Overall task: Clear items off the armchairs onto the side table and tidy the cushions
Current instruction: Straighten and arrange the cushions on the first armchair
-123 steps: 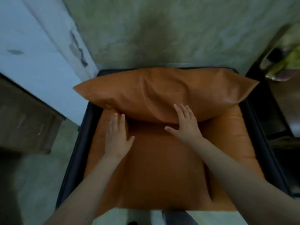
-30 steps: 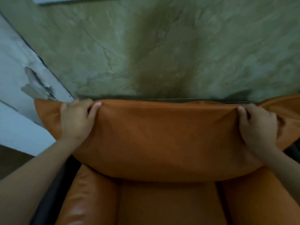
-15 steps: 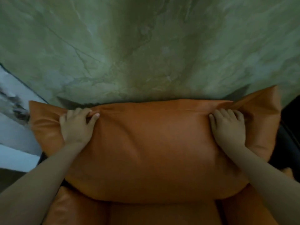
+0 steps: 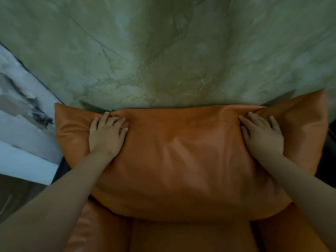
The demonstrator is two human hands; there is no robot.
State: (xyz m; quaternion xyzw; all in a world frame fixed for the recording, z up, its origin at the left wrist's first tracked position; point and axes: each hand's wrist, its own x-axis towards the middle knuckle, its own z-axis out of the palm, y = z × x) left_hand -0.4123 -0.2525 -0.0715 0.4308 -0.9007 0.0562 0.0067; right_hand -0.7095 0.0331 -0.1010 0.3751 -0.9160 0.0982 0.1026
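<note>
An orange leather back cushion [image 4: 181, 157] stands upright against the back of the armchair, above the orange seat cushion [image 4: 187, 237]. My left hand [image 4: 106, 135] presses on the cushion's upper left, fingers spread near the top edge where the leather creases. On the upper right, my right hand [image 4: 261, 135] lies flat with straight fingers. Neither hand wraps round the edge. The cushion's two top corners stick out past my hands.
A green marbled wall [image 4: 172, 51] rises directly behind the chair. A white peeling wall panel [image 4: 23, 128] stands at the left. The chair's dark frame [image 4: 61, 167] shows at the left side and at the right edge.
The cushion went from lying on the seat to standing against the chair back. Since half a second ago my fingers have let go of the top edge and spread flat on the cushion's face.
</note>
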